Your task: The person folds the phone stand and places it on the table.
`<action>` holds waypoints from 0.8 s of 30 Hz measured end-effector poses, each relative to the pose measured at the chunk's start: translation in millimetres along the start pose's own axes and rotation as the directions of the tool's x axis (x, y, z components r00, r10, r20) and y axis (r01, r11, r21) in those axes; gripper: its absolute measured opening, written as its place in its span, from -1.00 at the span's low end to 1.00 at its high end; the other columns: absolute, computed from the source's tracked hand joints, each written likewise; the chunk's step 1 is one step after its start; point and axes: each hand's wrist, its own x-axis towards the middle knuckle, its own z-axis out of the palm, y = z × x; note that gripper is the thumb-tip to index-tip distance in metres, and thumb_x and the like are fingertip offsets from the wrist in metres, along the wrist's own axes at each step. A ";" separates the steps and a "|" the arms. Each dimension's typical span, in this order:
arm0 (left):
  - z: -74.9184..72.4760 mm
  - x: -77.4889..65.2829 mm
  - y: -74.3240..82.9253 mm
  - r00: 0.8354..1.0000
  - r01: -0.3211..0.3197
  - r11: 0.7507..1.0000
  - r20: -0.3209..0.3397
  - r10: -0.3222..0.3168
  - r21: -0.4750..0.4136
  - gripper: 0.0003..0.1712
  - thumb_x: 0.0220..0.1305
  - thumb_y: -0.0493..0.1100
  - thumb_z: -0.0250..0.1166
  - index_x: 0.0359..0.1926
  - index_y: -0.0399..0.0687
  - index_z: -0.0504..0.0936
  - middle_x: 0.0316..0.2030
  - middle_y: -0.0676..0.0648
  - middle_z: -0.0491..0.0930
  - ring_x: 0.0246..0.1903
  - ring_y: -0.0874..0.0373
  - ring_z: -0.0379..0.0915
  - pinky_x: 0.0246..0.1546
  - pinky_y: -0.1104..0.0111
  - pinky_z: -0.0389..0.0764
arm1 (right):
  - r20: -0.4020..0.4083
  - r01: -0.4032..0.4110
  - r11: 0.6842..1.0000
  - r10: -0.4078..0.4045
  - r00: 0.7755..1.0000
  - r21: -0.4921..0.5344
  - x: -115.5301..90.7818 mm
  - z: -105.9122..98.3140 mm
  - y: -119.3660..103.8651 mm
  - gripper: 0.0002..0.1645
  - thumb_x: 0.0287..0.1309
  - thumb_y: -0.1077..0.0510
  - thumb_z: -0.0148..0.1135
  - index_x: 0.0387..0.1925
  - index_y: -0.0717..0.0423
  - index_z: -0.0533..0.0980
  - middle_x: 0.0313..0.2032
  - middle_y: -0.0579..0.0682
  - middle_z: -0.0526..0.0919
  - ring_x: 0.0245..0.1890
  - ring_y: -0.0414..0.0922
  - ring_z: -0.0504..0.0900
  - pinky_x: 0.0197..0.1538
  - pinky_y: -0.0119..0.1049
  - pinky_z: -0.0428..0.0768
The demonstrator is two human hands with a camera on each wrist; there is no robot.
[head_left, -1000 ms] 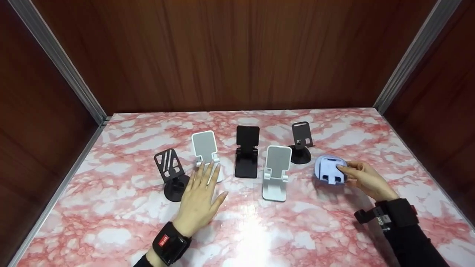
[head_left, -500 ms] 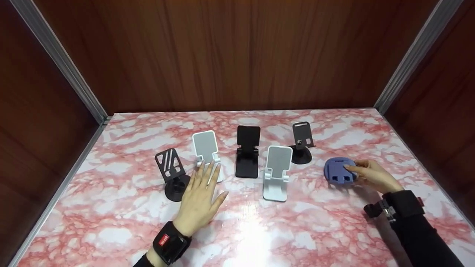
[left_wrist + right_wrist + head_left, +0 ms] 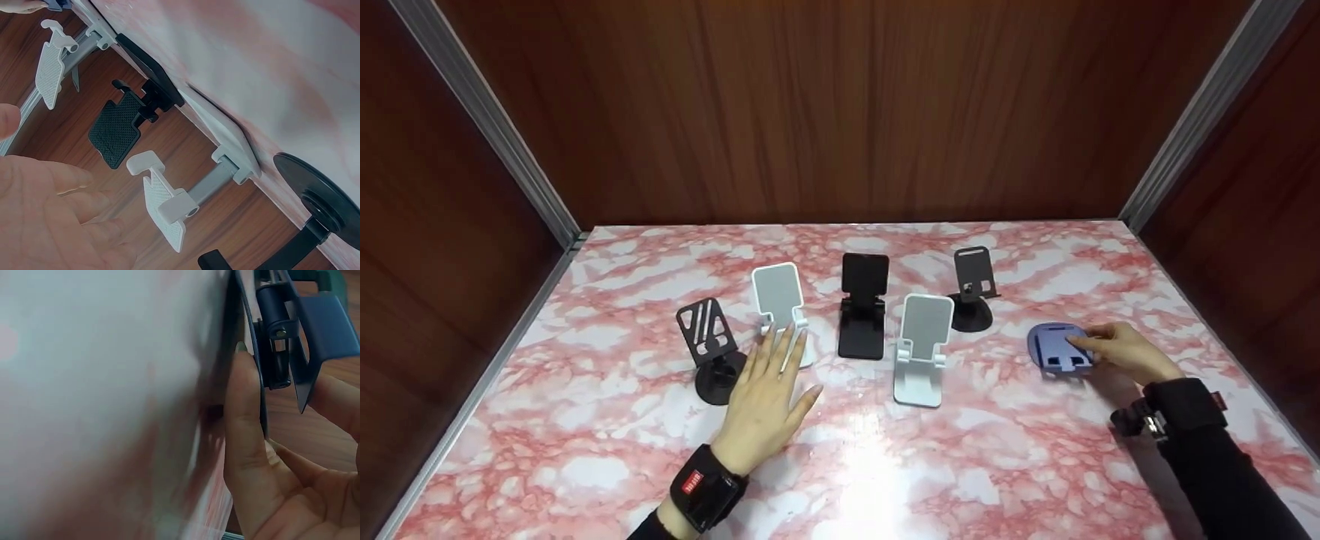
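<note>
My right hand (image 3: 1129, 352) pinches a blue phone stand (image 3: 1057, 349) with a round base, low over the right part of the table. In the right wrist view, fingers hold the thin base edge, and the hinge and bent plate of the blue stand (image 3: 329, 326) show up close. The stand is folded nearly flat. My left hand (image 3: 761, 409) is spread palm down, fingers straight, in front of a white phone stand (image 3: 778, 292), partly covering its base. Left of the fingertips is a black phone stand (image 3: 706, 330) with a slotted plate and round base.
Farther right stand a black phone stand (image 3: 862, 277) with a rectangular base, another white phone stand (image 3: 926, 330), and a black round-based one (image 3: 975, 274). The red-and-white marbled table (image 3: 585, 472) is bounded by dark wooden walls (image 3: 847, 112) with metal corner strips.
My right hand has moved to the right with the blue phone stand, whose plate has changed its tilt along the way. The left hand and the other stands stay in place.
</note>
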 end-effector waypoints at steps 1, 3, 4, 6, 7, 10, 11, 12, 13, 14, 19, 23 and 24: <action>-0.2 0.2 0.1 1.000 -0.001 1.000 -0.001 0.001 -0.003 -0.22 0.31 0.19 -0.01 0.40 -0.12 0.09 0.42 -0.14 0.04 0.42 -0.12 -0.12 0.38 0.01 0.05 | -0.018 -0.002 1.000 0.001 1.000 -0.023 0.3 0.5 -0.1 -0.22 0.31 0.05 0.01 0.26 0.60 0.03 -0.51 -0.20 0.48 -0.58 -0.37 0.41 -0.42 -0.40 0.56; -0.1 0.4 0.1 1.000 -0.002 1.000 -0.001 0.002 -0.009 -0.22 0.31 0.18 0.00 0.40 -0.13 0.09 0.42 -0.14 0.04 0.41 -0.12 -0.12 0.38 0.01 0.05 | -0.061 -0.016 0.996 0.011 0.998 -0.085 0.8 1.9 -0.5 -0.21 0.28 0.00 0.04 0.23 0.58 0.09 -0.42 -0.13 0.51 -0.54 -0.36 0.43 -0.43 -0.40 0.54; 0.1 0.5 0.1 1.000 -0.002 1.000 0.000 0.002 -0.010 -0.22 0.31 0.18 0.00 0.40 -0.13 0.09 0.42 -0.14 0.04 0.41 -0.13 -0.12 0.37 0.01 0.05 | -0.083 -0.026 0.992 0.016 0.996 -0.121 1.2 2.8 -0.6 -0.21 0.27 -0.03 0.06 0.21 0.56 0.12 -0.37 -0.08 0.52 -0.52 -0.35 0.44 -0.42 -0.39 0.54; 0.5 0.4 0.2 1.000 0.000 1.000 0.004 0.000 -0.011 -0.22 0.31 0.19 -0.01 0.40 -0.12 0.09 0.42 -0.14 0.03 0.41 -0.13 -0.12 0.38 0.02 0.05 | -0.129 -0.061 0.977 0.035 0.991 -0.204 1.4 4.6 -1.1 -0.16 0.21 -0.12 0.10 0.19 0.53 0.16 -0.26 0.05 0.51 -0.47 -0.32 0.45 -0.41 -0.39 0.52; 0.7 0.3 0.2 1.000 0.001 1.000 0.005 -0.001 -0.012 -0.22 0.31 0.19 -0.01 0.40 -0.12 0.08 0.42 -0.14 0.03 0.41 -0.13 -0.12 0.38 0.02 0.04 | -0.145 -0.077 0.967 0.043 0.988 -0.241 1.2 5.3 -1.5 -0.13 0.18 -0.16 0.13 0.17 0.51 0.17 -0.21 0.12 0.48 -0.45 -0.30 0.44 -0.40 -0.39 0.51; 1.6 -0.1 0.2 1.000 0.002 1.000 0.009 -0.002 -0.011 -0.22 0.31 0.19 -0.02 0.40 -0.12 0.08 0.42 -0.14 0.03 0.41 -0.13 -0.12 0.38 0.01 0.05 | -0.178 -0.110 0.935 0.051 0.983 -0.337 0.8 7.1 -3.3 -0.09 0.08 -0.26 0.18 0.10 0.46 0.24 -0.13 0.24 0.44 -0.39 -0.22 0.45 -0.36 -0.37 0.50; 1.6 -0.2 0.3 1.000 0.002 1.000 0.010 -0.002 -0.014 -0.22 0.31 0.19 -0.02 0.41 -0.12 0.07 0.42 -0.14 0.03 0.41 -0.13 -0.13 0.38 0.01 0.05 | -0.185 -0.113 0.926 0.048 0.982 -0.359 0.5 7.4 -4.2 -0.10 0.06 -0.27 0.19 0.07 0.44 0.26 -0.15 0.25 0.44 -0.38 -0.20 0.45 -0.36 -0.36 0.50; 1.8 -0.3 0.4 1.000 0.001 1.000 0.010 -0.001 -0.016 -0.21 0.31 0.19 -0.01 0.41 -0.12 0.07 0.42 -0.14 0.03 0.41 -0.13 -0.13 0.38 0.01 0.05 | -0.190 -0.116 0.919 0.046 0.981 -0.376 0.5 7.6 -5.3 -0.12 0.04 -0.29 0.21 0.03 0.42 0.29 -0.19 0.22 0.46 -0.39 -0.19 0.47 -0.37 -0.35 0.51; 1.9 -0.3 0.5 1.000 0.001 1.000 0.010 -0.001 -0.017 -0.21 0.31 0.19 -0.01 0.41 -0.12 0.07 0.42 -0.14 0.03 0.41 -0.13 -0.13 0.38 0.00 0.05 | -0.192 -0.116 0.913 0.043 0.980 -0.390 0.5 7.8 -6.5 -0.14 0.03 -0.29 0.21 -0.02 0.40 0.32 -0.24 0.19 0.48 -0.42 -0.17 0.49 -0.39 -0.34 0.52; 2.0 -0.3 0.4 1.000 0.002 1.000 0.011 -0.001 -0.019 -0.21 0.31 0.19 -0.01 0.41 -0.11 0.06 0.42 -0.14 0.02 0.42 -0.13 -0.13 0.38 0.00 0.05 | -0.195 -0.119 0.908 0.042 0.980 -0.402 0.6 7.9 -7.8 -0.17 0.01 -0.30 0.22 -0.06 0.38 0.34 -0.29 0.15 0.49 -0.45 -0.17 0.51 -0.41 -0.34 0.52; 1.9 -0.3 0.1 1.000 0.005 1.000 0.012 -0.005 -0.014 -0.21 0.31 0.19 -0.02 0.41 -0.11 0.06 0.42 -0.14 0.03 0.42 -0.12 -0.13 0.38 0.01 0.04 | -0.183 -0.114 0.873 0.029 0.983 -0.474 1.3 7.4 -13.8 -0.20 0.01 -0.31 0.21 -0.12 0.36 0.36 -0.43 0.07 0.52 -0.55 -0.16 0.53 -0.51 -0.31 0.54; 1.2 -0.3 -0.3 1.000 0.006 1.000 0.016 -0.006 -0.006 -0.22 0.31 0.19 -0.02 0.40 -0.12 0.07 0.42 -0.13 0.03 0.42 -0.11 -0.13 0.38 0.01 0.05 | -0.174 -0.096 0.846 0.004 0.985 -0.525 1.3 7.3 -18.1 -0.20 0.02 -0.29 0.22 -0.07 0.37 0.36 -0.48 0.06 0.48 -0.60 -0.15 0.51 -0.58 -0.27 0.55; 1.0 -0.3 -0.4 1.000 0.006 1.000 0.017 -0.006 -0.007 -0.22 0.31 0.19 -0.02 0.40 -0.13 0.08 0.42 -0.13 0.03 0.42 -0.11 -0.13 0.38 0.01 0.05 | -0.171 -0.093 0.842 0.001 0.985 -0.532 1.4 7.1 -19.0 -0.20 0.01 -0.28 0.22 -0.06 0.37 0.36 -0.49 0.05 0.47 -0.62 -0.14 0.51 -0.59 -0.25 0.55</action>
